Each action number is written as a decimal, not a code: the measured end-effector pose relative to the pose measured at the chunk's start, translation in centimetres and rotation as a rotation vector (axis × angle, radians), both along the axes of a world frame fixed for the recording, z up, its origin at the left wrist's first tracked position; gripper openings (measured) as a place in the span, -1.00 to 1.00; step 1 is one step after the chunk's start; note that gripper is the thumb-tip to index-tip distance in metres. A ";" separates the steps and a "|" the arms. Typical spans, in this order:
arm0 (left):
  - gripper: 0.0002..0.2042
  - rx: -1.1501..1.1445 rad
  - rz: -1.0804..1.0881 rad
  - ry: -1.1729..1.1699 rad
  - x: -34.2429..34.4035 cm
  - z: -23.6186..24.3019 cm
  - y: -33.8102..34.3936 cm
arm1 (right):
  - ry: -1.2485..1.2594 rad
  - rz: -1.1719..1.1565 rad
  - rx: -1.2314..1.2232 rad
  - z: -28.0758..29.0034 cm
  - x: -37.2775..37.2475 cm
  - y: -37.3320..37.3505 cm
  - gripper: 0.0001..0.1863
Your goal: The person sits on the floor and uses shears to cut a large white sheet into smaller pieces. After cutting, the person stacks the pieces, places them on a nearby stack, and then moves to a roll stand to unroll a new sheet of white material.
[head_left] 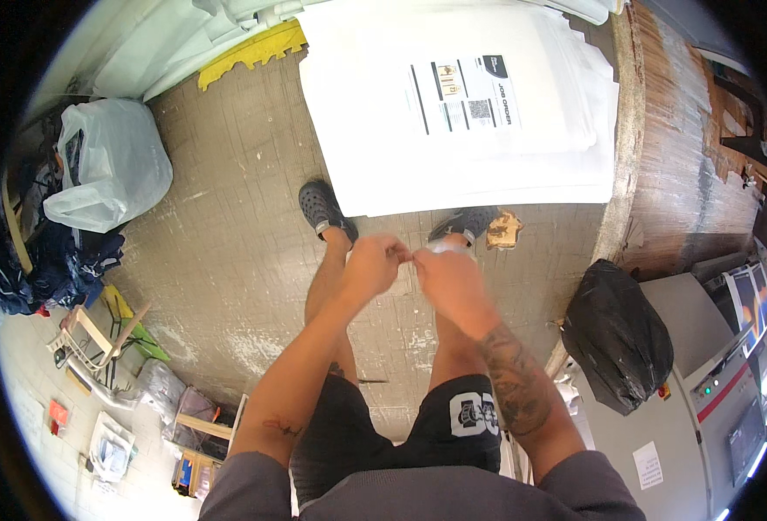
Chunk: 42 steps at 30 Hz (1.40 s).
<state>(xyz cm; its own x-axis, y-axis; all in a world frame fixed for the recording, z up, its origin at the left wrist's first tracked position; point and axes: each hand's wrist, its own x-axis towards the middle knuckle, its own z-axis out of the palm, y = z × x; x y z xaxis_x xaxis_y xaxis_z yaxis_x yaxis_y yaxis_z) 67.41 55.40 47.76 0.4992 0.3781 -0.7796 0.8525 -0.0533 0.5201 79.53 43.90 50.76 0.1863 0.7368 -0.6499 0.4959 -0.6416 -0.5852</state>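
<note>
My left hand (382, 265) and my right hand (447, 278) meet in front of my lower legs, fingertips pinched close together. Between and behind the fingers of my right hand is a small pale, translucent item (446, 247); I cannot make out what it is, or whether my left fingers also grip it. Beyond my hands, a stack of large white sheets (366, 104) lies beside my dark clogs (318, 204), with a printed sheet (462, 95) on top. A torn brown scrap (504, 228) is by my right foot.
A translucent bag (110, 161) and dark fabric pile (14, 278) are at the left, above wooden items (92, 339). At the right are a black bag (618, 339), a grey machine (661, 438) and a worn wooden strip (670, 200). A torn yellow piece (244, 52) lies at the back.
</note>
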 end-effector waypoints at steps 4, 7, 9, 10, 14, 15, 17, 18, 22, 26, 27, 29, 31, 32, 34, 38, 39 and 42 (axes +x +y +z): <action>-0.85 0.019 0.510 0.141 0.8 -7.0 4.3 | -0.131 -0.164 0.589 3.9 -0.5 -1.2 -0.80; -0.71 0.070 0.351 0.038 3.7 -11.6 7.2 | 0.087 -0.313 0.413 5.1 -2.1 -4.0 -0.81; -0.44 0.044 0.343 -0.038 6.9 -14.8 8.2 | 0.190 -0.405 0.252 3.8 -3.3 -6.0 -0.81; -0.28 0.033 0.383 -0.089 8.6 -16.5 8.6 | 0.164 -0.445 0.300 2.5 -3.7 -6.9 -0.84; -0.22 0.134 0.464 -0.083 13.2 -23.8 10.8 | 0.202 -0.600 0.214 -2.5 -3.6 -10.3 -0.89; -0.24 0.152 0.452 -0.067 13.8 -25.5 11.5 | 0.212 -0.669 0.253 -3.6 -3.4 -10.8 -0.90; -0.45 0.222 0.410 0.018 14.7 -28.5 11.9 | 0.215 -0.735 0.147 -5.0 -2.7 -11.7 -0.90; -0.47 0.212 0.415 0.011 14.9 -29.7 12.0 | 0.231 -0.770 0.101 -5.4 -2.4 -12.0 -0.90; -0.55 0.224 0.401 0.036 15.6 -33.2 12.1 | 0.407 -0.801 -0.120 -5.9 -1.8 -12.9 -0.89; -0.55 0.409 0.257 0.148 16.6 -34.2 12.0 | 0.458 -0.808 -0.070 -5.9 -2.1 -12.7 -0.88; -0.51 0.419 0.221 0.185 16.9 -34.0 12.0 | 0.467 -0.815 -0.046 -5.9 -2.1 -12.6 -0.87; -0.43 0.419 0.154 0.305 17.4 -33.3 12.1 | 0.500 -0.856 -0.084 -5.9 -1.9 -12.4 -0.87; -0.32 0.500 0.022 0.390 17.5 -32.3 12.1 | 0.549 -0.914 -0.108 -5.8 -1.5 -12.2 -0.87; -0.25 0.546 -0.043 0.398 17.3 -31.9 12.1 | 0.581 -0.951 -0.115 -5.9 -1.3 -12.1 -0.87; -0.12 0.492 -0.063 0.518 16.4 -31.3 11.9 | 0.612 -0.967 -0.140 -5.9 -1.0 -12.1 -0.86; -0.01 0.393 0.009 0.517 14.1 -32.2 12.2 | 0.607 -0.955 -0.174 -6.1 -0.7 -11.9 -0.86; -0.12 0.431 0.102 0.493 13.3 -32.6 12.4 | 0.621 -0.957 -0.195 -6.0 -0.7 -11.9 -0.87; -0.24 0.349 0.262 0.465 11.6 -33.3 13.0 | 0.662 -0.983 -0.190 -5.8 -0.8 -11.7 -0.86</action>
<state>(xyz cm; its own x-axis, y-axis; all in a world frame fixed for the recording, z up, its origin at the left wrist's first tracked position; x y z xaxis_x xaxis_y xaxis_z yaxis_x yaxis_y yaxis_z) 78.98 68.38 14.47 -0.0055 0.7129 -0.7013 0.9927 0.0882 0.0820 78.75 32.22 44.97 0.2038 0.3486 -0.9149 -0.6159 -0.6807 -0.3966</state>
